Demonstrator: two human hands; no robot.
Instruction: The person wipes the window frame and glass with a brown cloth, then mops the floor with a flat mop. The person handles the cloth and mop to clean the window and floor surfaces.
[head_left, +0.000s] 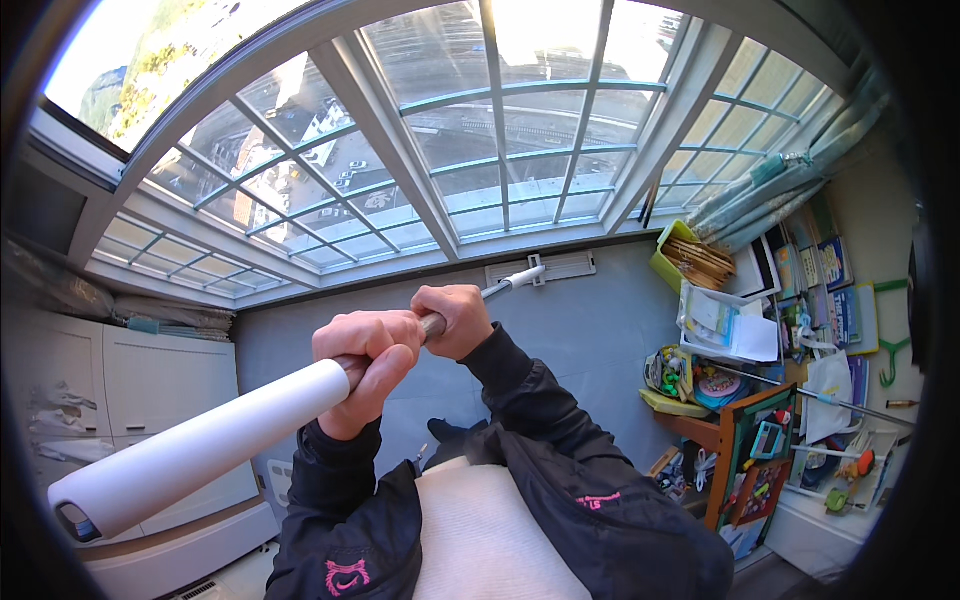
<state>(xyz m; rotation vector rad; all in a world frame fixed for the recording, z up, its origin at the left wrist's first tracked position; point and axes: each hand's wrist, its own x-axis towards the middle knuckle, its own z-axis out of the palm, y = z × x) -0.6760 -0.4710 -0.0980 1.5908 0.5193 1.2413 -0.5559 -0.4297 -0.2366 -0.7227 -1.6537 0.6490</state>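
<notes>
Both my hands grip the pole of a flat mop. My left hand (367, 360) closes around the pole just past a thick white sleeve handle (210, 446), which slants toward the lower left. A little farther along, my right hand (455, 321) is wrapped around the metal pole (433, 327). From there the pole runs away to the upper right and ends in a white joint on a flat mop head (570, 267). That head lies on the grey tiled floor (345, 300), along the base of the window.
Wide gridded windows (517, 142) span the far side. White cabinets (165, 375) stand at the left. On the right are a green bin (670, 244) with brown sticks, stacked books (844, 311), toys (675, 375) and a wood-framed board (757, 457). A curtain (780, 191) hangs there.
</notes>
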